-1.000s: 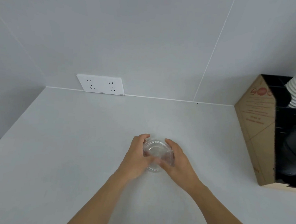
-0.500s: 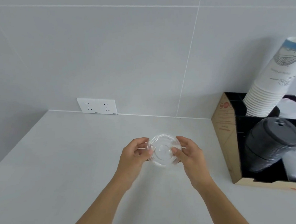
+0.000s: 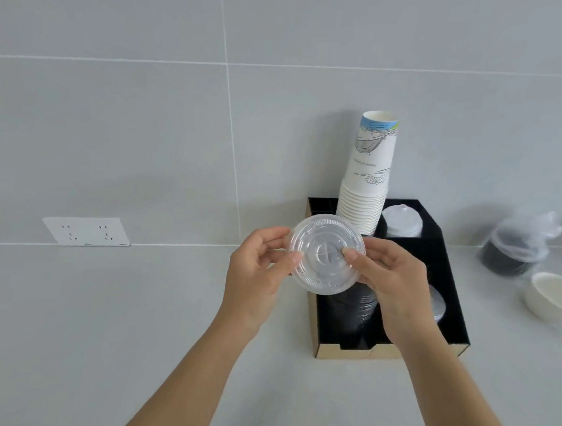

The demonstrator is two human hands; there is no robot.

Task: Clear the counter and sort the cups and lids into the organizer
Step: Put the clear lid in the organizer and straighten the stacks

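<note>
Stretching across the whole scene, the pale grey worktop [image 3: 81, 332] meets a tiled wall that carries a white socket plate [image 3: 86, 231]. At the back right sits the black organizer [image 3: 447, 291] with its cardboard front edge; a tall stack of paper cups [image 3: 368, 185] rises from its rear left slot, white lids [image 3: 400, 221] fill the slot beside it, and dark lids [image 3: 359, 311] sit in the near left compartment. Off to the right, well apart from the organizer, lie a bagged bundle of dark lids [image 3: 516, 252] and a white bowl-like container [image 3: 556, 298]. Both hands are raised in front of the organizer. The left hand [image 3: 255, 274] and right hand [image 3: 394, 280] share a pinching grip on a clear plastic lid [image 3: 326, 254], thumbs on its face, fingers behind, holding it off the worktop and tilted toward the camera.
</note>
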